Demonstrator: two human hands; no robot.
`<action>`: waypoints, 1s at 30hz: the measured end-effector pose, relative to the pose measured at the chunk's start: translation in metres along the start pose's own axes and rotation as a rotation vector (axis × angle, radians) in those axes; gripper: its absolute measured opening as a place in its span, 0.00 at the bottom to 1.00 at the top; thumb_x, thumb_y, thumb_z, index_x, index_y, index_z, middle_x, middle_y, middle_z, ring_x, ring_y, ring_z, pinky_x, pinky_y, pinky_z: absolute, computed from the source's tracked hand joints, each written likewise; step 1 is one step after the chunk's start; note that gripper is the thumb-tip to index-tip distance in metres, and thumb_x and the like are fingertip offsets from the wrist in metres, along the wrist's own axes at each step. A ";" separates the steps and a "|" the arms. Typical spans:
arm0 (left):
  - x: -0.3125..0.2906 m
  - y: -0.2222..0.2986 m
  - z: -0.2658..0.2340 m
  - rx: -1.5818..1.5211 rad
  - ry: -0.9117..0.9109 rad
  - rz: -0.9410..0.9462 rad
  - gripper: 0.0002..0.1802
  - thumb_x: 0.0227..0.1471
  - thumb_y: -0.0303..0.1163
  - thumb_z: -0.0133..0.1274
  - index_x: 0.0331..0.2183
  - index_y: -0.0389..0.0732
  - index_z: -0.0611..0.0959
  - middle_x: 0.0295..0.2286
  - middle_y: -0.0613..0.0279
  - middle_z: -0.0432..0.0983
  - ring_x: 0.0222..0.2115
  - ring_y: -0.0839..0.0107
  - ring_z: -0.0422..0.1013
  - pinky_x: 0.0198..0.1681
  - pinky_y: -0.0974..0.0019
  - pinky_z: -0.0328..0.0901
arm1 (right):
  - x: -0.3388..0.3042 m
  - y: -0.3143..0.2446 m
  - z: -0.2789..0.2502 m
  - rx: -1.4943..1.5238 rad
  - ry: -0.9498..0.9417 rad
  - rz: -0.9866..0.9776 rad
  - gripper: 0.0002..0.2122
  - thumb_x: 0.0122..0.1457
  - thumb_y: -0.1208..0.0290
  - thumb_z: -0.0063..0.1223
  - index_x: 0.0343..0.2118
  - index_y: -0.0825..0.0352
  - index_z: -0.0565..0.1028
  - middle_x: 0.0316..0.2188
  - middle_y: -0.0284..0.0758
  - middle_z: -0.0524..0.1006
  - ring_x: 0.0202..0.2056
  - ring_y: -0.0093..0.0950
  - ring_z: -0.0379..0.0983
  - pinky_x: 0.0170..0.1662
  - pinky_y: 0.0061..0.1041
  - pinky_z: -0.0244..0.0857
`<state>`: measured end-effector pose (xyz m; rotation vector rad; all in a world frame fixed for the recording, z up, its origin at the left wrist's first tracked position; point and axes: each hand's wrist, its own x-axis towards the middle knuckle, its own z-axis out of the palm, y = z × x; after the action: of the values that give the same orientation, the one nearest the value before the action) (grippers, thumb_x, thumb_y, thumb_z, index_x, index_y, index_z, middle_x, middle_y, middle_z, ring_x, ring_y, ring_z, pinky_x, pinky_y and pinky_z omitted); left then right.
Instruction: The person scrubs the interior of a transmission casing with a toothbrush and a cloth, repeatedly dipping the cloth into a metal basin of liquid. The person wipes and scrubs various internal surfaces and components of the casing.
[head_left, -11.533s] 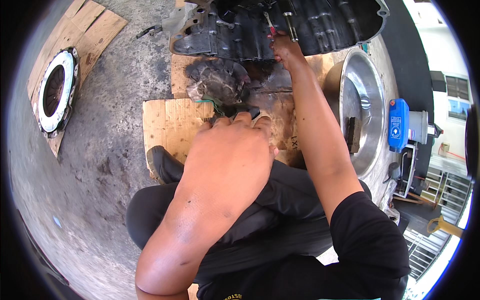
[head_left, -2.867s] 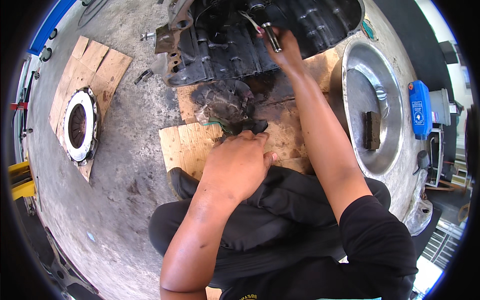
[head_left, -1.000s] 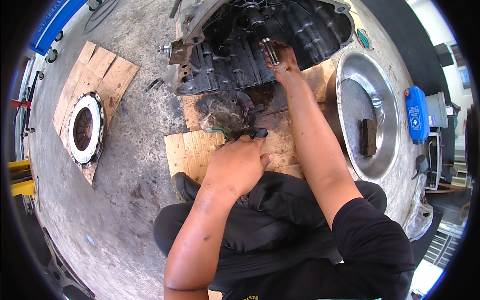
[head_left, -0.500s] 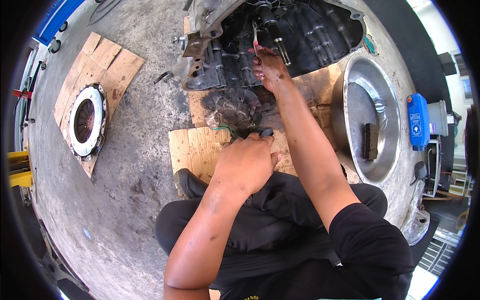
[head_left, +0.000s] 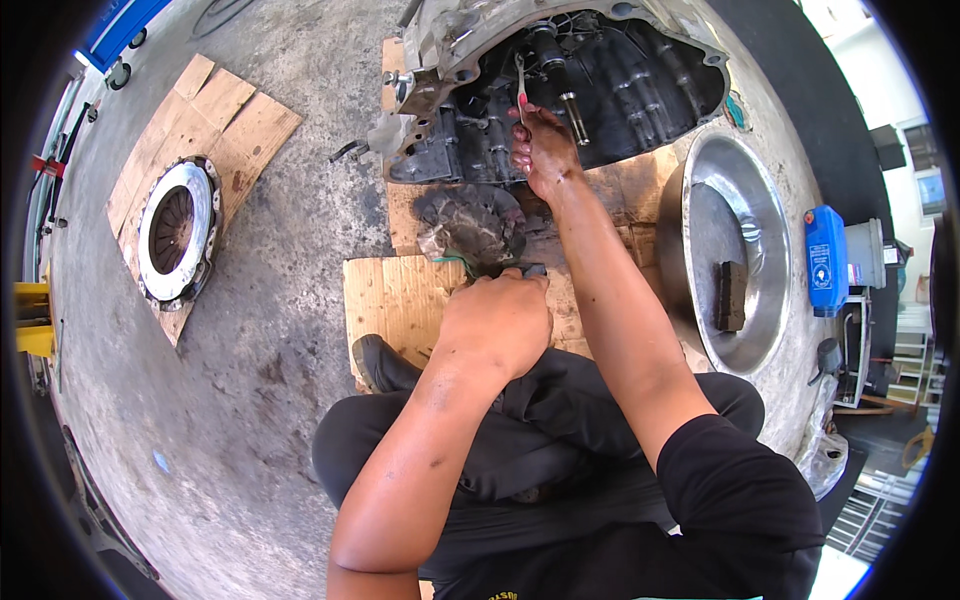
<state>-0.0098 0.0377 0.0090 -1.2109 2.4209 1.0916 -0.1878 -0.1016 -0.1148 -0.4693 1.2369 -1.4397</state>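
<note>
My right hand (head_left: 546,152) reaches into the open bell housing of a gearbox (head_left: 440,150) and grips a slim metal spanner (head_left: 521,78). The spanner's far end is up beside the splined input shaft (head_left: 557,72); I cannot make out what it sits on. My left hand (head_left: 497,322) is low over my folded legs, its fingers curled down at a dark object (head_left: 533,270) mostly hidden beneath them. Just beyond it lies a crumpled, grease-stained rag bundle (head_left: 468,222), with a bit of green cord at its near edge.
Cardboard (head_left: 400,300) lies under the gearbox and my foot. A clutch pressure plate (head_left: 205,235) rests on another cardboard sheet (head_left: 250,130) at left. On the right stands a metal basin (head_left: 690,210) holding a dark block (head_left: 731,297), with a blue jug (head_left: 826,260) beyond.
The whole view has shifted slightly, so the gearbox shows lower. My right hand keeps the spanner beside the shaft, fingers curled a little more. My left hand has barely moved.
</note>
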 end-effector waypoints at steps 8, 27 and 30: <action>0.000 -0.001 0.002 0.028 -0.012 -0.019 0.22 0.59 0.35 0.44 0.54 0.43 0.77 0.49 0.53 0.75 0.50 0.56 0.73 0.54 0.54 0.67 | 0.041 0.011 0.014 -0.393 0.217 -0.398 0.10 0.68 0.62 0.46 0.36 0.62 0.76 0.20 0.24 0.66 0.19 0.16 0.57 0.21 0.19 0.50; 0.000 -0.004 0.002 0.024 0.026 -0.004 0.22 0.59 0.34 0.44 0.54 0.43 0.77 0.48 0.53 0.74 0.48 0.55 0.73 0.53 0.55 0.67 | 0.030 0.013 -0.006 -0.405 0.157 -0.353 0.11 0.70 0.60 0.44 0.36 0.59 0.77 0.20 0.22 0.68 0.18 0.15 0.58 0.19 0.18 0.51; 0.001 -0.004 0.004 0.041 0.003 -0.012 0.22 0.59 0.34 0.44 0.54 0.43 0.77 0.48 0.53 0.74 0.48 0.55 0.73 0.53 0.55 0.67 | 0.016 0.007 -0.014 -0.407 0.224 -0.128 0.10 0.69 0.62 0.46 0.37 0.61 0.76 0.19 0.22 0.66 0.17 0.15 0.55 0.18 0.18 0.49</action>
<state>-0.0082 0.0380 0.0040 -1.2135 2.4224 1.0329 -0.2005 -0.1093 -0.1317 -0.6848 1.7206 -1.3744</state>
